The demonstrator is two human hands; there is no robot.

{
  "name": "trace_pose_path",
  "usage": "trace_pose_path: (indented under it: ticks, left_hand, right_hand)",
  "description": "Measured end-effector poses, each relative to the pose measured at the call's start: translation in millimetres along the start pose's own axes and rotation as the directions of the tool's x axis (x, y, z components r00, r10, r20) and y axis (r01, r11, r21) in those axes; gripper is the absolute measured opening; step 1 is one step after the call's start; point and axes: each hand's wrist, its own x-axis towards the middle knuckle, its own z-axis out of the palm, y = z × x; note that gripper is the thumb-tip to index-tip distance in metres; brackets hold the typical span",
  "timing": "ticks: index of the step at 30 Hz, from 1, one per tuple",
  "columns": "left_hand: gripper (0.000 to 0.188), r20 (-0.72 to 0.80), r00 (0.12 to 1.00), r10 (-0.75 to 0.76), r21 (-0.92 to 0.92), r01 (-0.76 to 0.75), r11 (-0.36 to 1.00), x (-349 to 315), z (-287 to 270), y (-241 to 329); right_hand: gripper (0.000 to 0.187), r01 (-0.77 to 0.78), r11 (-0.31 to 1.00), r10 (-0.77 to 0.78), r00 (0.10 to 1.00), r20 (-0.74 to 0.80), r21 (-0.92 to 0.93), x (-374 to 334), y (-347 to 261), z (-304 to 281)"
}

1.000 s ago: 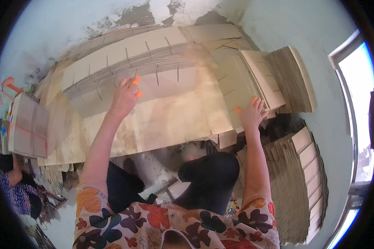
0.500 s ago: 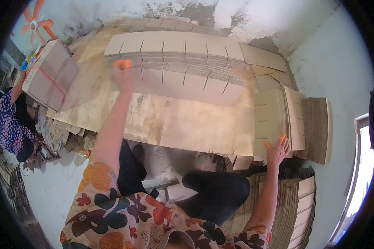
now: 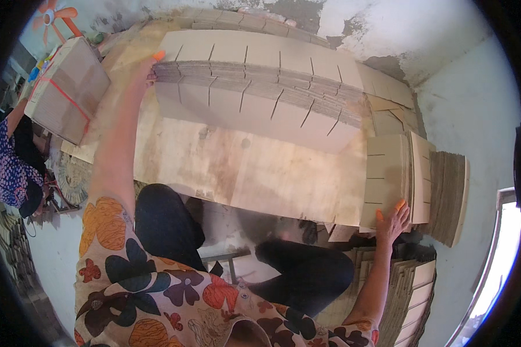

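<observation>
A long double row of slotted cardboard strips [image 3: 260,87] lies stacked across the work table. At its left end is my left hand [image 3: 151,69], the orange-covered thumb apart from the other fingers and touching the strip ends. My right hand [image 3: 392,223] rests at the near edge of a shorter stack of slotted cardboard pieces [image 3: 383,179] on the table's right side. Its fingers are spread, with orange covers on the thumb and a finger. I see no piece lifted in either hand.
A pale wooden table [image 3: 237,168] stretches before me. A strapped carton [image 3: 69,92] stands at its left, near a person in a spotted garment [image 3: 14,168]. More cardboard stacks stand at the right edge [image 3: 447,196] and below it [image 3: 408,289]. An orange fan [image 3: 50,17] is far left.
My left hand has moved left, from over the cardboard row to its left end. The right hand stays at the near edge of the right stack. The whole view has shifted slightly.
</observation>
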Motion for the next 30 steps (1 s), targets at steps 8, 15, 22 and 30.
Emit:
trace_pose_path:
  ticks: [8,15,22,30]
  left_hand:
    - [0.043,-0.011,0.969,0.245,-0.040,-0.245,0.969,59.7,-3.2,47.9]
    - [0.058,-0.186,0.778,0.600,0.377,-0.507,0.775,22.3,37.6,28.0]
    - [0.034,0.454,0.245,0.857,0.229,-0.961,0.154,-193.9,165.7,28.2]
    - [0.040,0.727,0.256,0.637,0.281,-0.958,0.064,-256.8,268.0,25.5]
  right_hand:
    - [0.088,0.040,0.999,-0.040,0.998,-0.039,0.004,-0.6,-4.0,2.8]
    - [0.084,0.042,0.998,-0.031,0.976,-0.213,0.047,-6.2,0.3,-24.4]
    - [0.064,-0.095,0.991,0.098,0.994,-0.038,0.090,-4.3,14.4,-25.0]
    - [0.043,-0.330,0.868,0.346,0.938,0.024,0.372,13.4,22.7,-57.6]
